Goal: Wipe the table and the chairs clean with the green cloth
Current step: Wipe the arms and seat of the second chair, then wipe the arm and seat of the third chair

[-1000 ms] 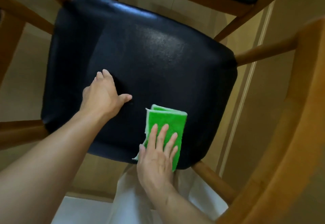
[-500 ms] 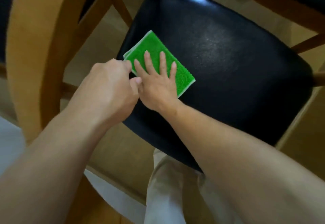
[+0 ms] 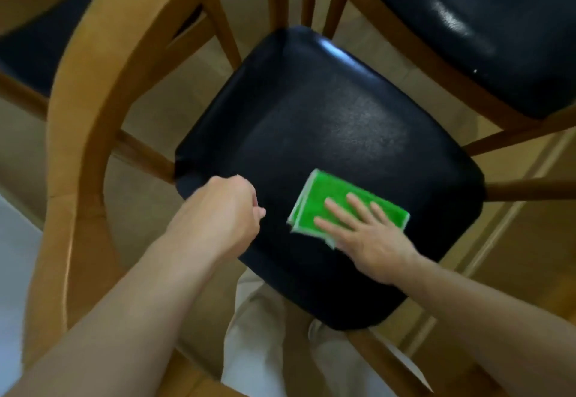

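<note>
- Beige floor tiles (image 3: 149,209) fill the background beneath a cluster of curved light-wood chairs with black padded seats.
- Location: the folded green cloth with pale edging (image 3: 324,200) lies flat on the black glossy leatherette seat (image 3: 327,122) of the centre chair, toward the seat's near right part.
- Grip state: the right hand (image 3: 371,237) presses on the cloth with fingers straight and spread; it curls round nothing. The left hand (image 3: 224,209) rests at the seat's near left edge, fingers curled under; whether they hold the edge cannot be determined.
- Risk: the cloth is held by downward pressure alone. A fast stroke probably lets the folded layers slide apart or bunch, leaving streaks.
- Risk: a stroke running past the rim could push the cloth off the seat onto the floor.
- Risk: the curved wooden backrest rail (image 3: 81,134) and the spindles are likely to be skipped if only seats are wiped.
- Hidden: the counter is not identifiable. A second black seat (image 3: 486,31) at upper right is cut off; pale specks on it are too small to identify. A third seat at far left is mostly hidden. Motion blur softens the left hand.
</note>
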Tool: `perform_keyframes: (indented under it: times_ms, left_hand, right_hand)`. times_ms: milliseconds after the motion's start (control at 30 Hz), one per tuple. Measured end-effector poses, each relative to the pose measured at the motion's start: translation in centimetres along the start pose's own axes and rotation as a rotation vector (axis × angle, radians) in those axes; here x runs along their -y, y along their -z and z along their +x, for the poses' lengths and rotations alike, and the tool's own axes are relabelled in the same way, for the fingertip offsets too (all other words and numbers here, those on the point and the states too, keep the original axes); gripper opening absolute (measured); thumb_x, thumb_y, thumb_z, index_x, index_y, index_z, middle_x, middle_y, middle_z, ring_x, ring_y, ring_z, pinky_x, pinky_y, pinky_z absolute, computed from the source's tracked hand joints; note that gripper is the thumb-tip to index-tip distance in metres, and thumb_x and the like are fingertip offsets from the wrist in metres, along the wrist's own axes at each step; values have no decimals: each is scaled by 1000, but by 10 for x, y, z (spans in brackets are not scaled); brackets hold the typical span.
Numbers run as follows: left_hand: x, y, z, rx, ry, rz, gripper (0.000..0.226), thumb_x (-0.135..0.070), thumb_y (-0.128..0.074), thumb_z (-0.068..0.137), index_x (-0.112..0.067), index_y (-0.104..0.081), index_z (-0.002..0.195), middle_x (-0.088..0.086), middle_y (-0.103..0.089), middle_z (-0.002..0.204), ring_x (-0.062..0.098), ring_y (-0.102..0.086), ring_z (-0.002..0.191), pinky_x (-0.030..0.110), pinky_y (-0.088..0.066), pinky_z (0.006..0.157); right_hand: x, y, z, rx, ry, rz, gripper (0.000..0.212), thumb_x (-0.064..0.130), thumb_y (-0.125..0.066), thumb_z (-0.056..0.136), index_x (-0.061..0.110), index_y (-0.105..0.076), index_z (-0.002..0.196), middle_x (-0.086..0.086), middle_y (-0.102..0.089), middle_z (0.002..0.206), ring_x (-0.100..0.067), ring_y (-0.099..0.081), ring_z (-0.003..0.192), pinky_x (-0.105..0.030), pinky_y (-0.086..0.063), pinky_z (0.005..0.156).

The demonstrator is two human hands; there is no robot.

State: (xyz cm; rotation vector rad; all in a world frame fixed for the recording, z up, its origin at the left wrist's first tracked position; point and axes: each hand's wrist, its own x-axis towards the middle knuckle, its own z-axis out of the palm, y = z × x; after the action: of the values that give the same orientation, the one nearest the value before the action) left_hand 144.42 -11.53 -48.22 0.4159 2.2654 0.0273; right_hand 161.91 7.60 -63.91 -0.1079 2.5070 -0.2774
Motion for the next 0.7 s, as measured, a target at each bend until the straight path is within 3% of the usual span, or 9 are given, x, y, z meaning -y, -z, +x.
perform_keyframes:
  times_ms: [100,200,300,367,433,533,633,700]
  left_hand:
    - [-12,-22,-2,89,22,82,26,-38,-50,97,-18,-66,96,3,-65,83,22,-64,76,40,-56,75]
    - [-19,-41,-9,83,22,46,24,-39,-51,96,-20,-65,95,1,-64,83,20,-64,75,39,-56,74]
    - [-25,-54,-21,94,23,-120,22,-39,-54,93,-22,-68,93,-3,-66,84,17,-63,78,35,-55,76]
    - [-34,-59,-32,100,63,-261,26,-44,-54,92,-22,-68,91,-7,-67,85,12,-62,81,30,-52,77]
    - [-47,-61,-45,93,116,-392,34,-51,-52,91,-21,-67,91,-4,-69,92,12,-62,87,30,-50,79]
    - [-70,-62,-69,122,172,-598,53,-61,-53,85,-14,-65,108,0,-66,109,16,-62,97,31,-50,83]
    - [-94,-55,-96,177,130,-800,48,-66,-58,79,-23,-69,97,-7,-69,94,7,-65,85,27,-54,75]
    - [-108,-46,-111,177,63,-866,44,-66,-61,78,-26,-71,94,-9,-72,90,6,-68,83,27,-55,75]
  right_hand:
    - [-35,29,15,-124,-435,255,67,33,-40,101,43,3,151,6,12,162,-37,7,147,-55,-14,116]
    - [-5,42,25,-252,-594,402,63,7,-41,94,22,-21,152,-5,-9,162,-38,-8,147,-50,-28,112]
    - [44,38,8,-236,-550,658,40,12,-36,97,20,-50,134,-8,-42,149,-32,-31,141,-39,-40,100]
    - [64,46,-17,-203,-526,970,31,17,-40,98,21,-65,115,-8,-67,116,-28,-57,115,-34,-46,88]
    - [73,65,-47,-216,-556,1371,30,16,-41,99,21,-71,99,-7,-71,92,-28,-66,92,-40,-52,83]
    - [78,93,-92,-178,-512,1825,37,12,-36,103,21,-71,104,-8,-74,98,-24,-70,95,-43,-57,83]
    - [73,122,-128,-127,-409,1970,35,17,-36,104,21,-70,113,-6,-72,108,-20,-68,101,-34,-57,79]
    - [67,139,-147,-123,-356,2018,32,19,-39,103,22,-69,115,-7,-71,112,-22,-67,105,-40,-56,86]
